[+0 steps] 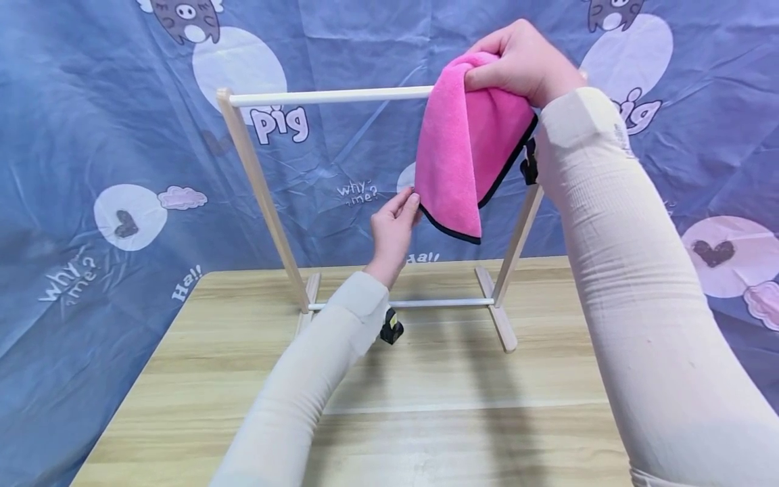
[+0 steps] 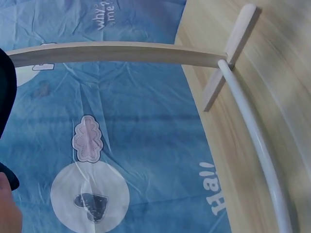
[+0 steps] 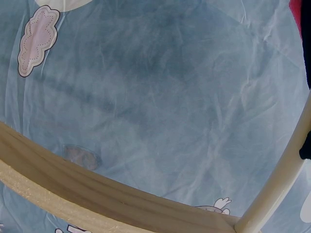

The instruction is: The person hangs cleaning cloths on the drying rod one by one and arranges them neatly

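A pink towel (image 1: 447,149) with a black border hangs at the white top rail (image 1: 335,95) of a wooden rack, covering part of the rail. My right hand (image 1: 526,64) grips its upper part, thumb in front, at rail height. Lower down, my left hand (image 1: 394,226) pinches the black-edged left corner between thumb and fingers. Whether the cloth passes over the rail is hard to tell. In the left wrist view a finger (image 2: 8,211) shows at the edge beside the dark border; in the right wrist view only a sliver of towel (image 3: 295,13) appears.
The rack's left post (image 1: 264,196) and right post (image 1: 517,247) stand on wooden feet, joined by a lower white bar (image 1: 438,303). It stands on a wood-grain table (image 1: 182,379). Behind hangs a blue printed cloth (image 1: 341,223). A black wrist device (image 1: 391,328) hangs under the left sleeve.
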A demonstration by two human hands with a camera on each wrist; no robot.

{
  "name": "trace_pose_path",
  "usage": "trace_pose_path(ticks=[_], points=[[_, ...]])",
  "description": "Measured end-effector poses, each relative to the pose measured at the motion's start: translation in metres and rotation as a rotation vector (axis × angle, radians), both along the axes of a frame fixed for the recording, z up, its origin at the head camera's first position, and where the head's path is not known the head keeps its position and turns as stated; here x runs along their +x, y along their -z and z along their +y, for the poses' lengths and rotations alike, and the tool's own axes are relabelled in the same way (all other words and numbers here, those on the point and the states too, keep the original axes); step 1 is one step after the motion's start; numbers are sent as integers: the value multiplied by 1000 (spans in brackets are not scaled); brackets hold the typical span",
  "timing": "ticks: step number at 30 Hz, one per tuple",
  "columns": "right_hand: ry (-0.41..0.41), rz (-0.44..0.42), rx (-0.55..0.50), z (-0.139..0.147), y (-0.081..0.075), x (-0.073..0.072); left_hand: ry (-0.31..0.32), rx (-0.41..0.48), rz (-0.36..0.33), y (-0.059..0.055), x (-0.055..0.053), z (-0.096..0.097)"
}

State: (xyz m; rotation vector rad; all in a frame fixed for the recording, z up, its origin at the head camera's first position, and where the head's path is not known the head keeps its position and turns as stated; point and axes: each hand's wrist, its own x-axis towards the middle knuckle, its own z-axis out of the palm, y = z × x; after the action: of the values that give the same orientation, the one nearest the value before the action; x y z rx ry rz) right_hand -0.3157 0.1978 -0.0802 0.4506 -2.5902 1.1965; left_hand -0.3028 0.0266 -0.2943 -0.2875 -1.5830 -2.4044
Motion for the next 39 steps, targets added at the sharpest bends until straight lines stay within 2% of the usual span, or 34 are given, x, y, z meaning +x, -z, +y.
trace_pose_path(ticks=[3,8,10,18,26,32,39], points=[[0,13,4,0,0,0,-46,-36,37,-2,-1,-2],[-4,30,18,-1,-1,-1,-168,-139,108,-4,-1,-7],[1,23,16,-1,-1,0,-190,-162,127,-6,-1,-9],[4,1,-3,-2,-1,1,-256,-276,187,-13,0,-15],[-8,30,12,0,0,-1,-303,-376,215,-17,-1,-25],[0,16,12,1,1,-2,-342,-408,232,-20,0,-33],[5,-5,-10,2,0,0,-368,-389,217,-27,-3,-41]])
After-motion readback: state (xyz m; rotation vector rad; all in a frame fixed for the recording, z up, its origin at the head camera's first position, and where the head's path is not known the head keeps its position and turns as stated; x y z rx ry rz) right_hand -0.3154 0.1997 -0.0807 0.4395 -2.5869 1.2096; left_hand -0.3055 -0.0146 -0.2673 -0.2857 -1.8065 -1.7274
